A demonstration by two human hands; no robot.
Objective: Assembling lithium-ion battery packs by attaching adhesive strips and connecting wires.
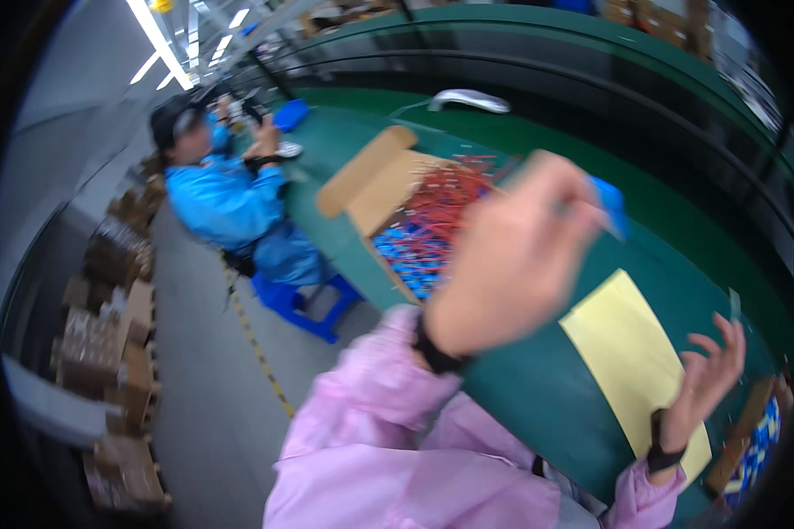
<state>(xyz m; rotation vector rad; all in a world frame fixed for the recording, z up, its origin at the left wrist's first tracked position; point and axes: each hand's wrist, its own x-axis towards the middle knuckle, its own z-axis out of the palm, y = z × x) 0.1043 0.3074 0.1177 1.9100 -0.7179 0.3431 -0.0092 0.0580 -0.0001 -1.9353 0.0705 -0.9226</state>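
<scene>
My left hand (520,256), smeared by motion, is raised over the table beside the open cardboard box (379,198). Its fingers curl together; what they hold, if anything, is too blurred to name. A blue object (610,207) shows just past the fingertips; whether they touch it I cannot tell. In the box lie many red wires (450,194) with blue ends (412,256). My right hand (707,379) hovers at the right over the edge of a pale yellow sheet (631,353), fingers apart. A small translucent strip (735,304) shows at one of its fingertips.
A green table (538,388) runs under everything. At right stands another box (739,441) with blue and yellow pieces. A white curved device (469,101) lies toward the back. A person in blue (229,194) works at far left, near a blue stool (304,309). Cartons (106,344) line the floor.
</scene>
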